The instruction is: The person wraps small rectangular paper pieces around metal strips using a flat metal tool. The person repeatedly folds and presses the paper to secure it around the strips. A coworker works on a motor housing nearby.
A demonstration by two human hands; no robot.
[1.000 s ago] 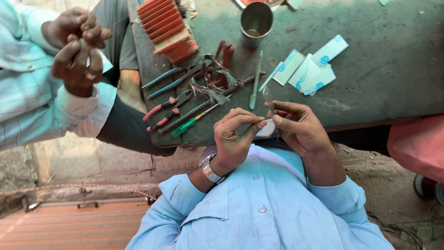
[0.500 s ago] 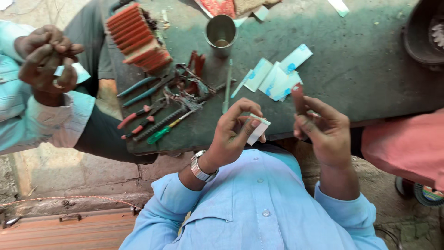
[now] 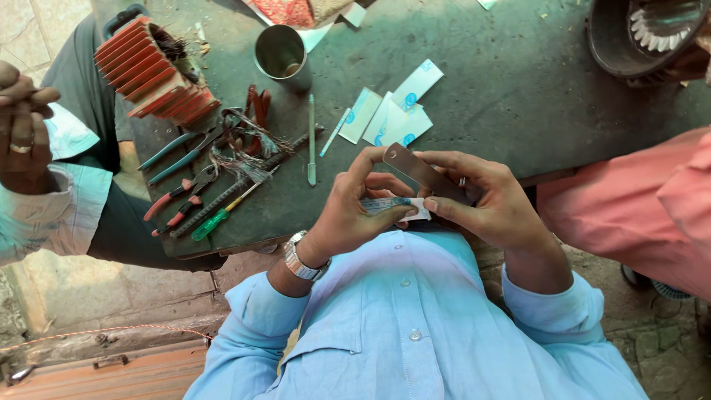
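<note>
1. While both hands work close to the chest, a flat grey metal strip lies across the right hand, its fingers closed around the strip's lower end, its rounded upper end pointing up and left.
2. Just below the strip, a small white and blue paper slip is pinched between the left hand and the right thumb; the left fingers are curled together on it, with the index finger touching the strip's upper end.
3. Compared with half a second ago, the hands have come together: the strip, then held upright and apart from the slip, now slants across it, and the slip lies flatter.
4. Above the strip, on the dark green table, lie more white and blue slips.
5. Left of the strip lie a thin pale green tool, a green-handled screwdriver and red-handled pliers.
6. Further up and left of the strip stand a steel cup and a red finned motor housing.
7. Far left of the strip, another person's hand wears a ring.
</note>
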